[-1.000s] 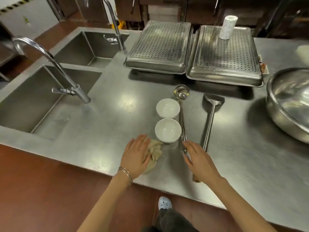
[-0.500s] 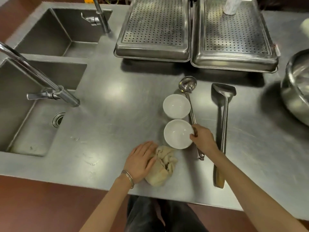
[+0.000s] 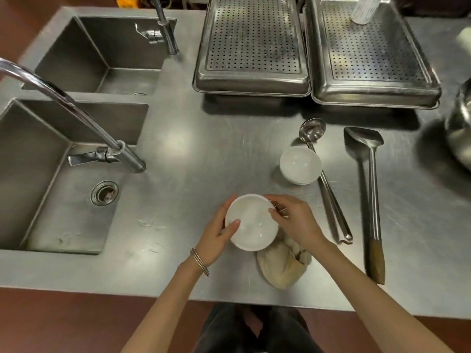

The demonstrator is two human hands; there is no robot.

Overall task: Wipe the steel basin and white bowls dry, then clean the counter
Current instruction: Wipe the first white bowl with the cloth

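A white bowl (image 3: 251, 222) is lifted just above the steel counter (image 3: 193, 159) near its front edge. My left hand (image 3: 216, 236) grips the bowl's left rim, thumb inside. My right hand (image 3: 295, 220) pinches the right rim from above. A crumpled beige cloth (image 3: 280, 267) lies on the counter under and behind my right wrist, with no hand on it. A second white bowl (image 3: 300, 164) stands upright farther back. The big steel basin (image 3: 460, 128) shows only partly at the right edge.
A ladle (image 3: 323, 174) and a steel spatula (image 3: 372, 197) lie to the right of the bowls. Two perforated steel trays (image 3: 252, 44) sit at the back, a white roll (image 3: 363, 8) on the right one. Two sinks (image 3: 51, 174) with faucets fill the left.
My right hand took the near bowl and lifted it left toward me. My left hand left the cloth and took hold of the bowl's rim. The camera tilted further down.
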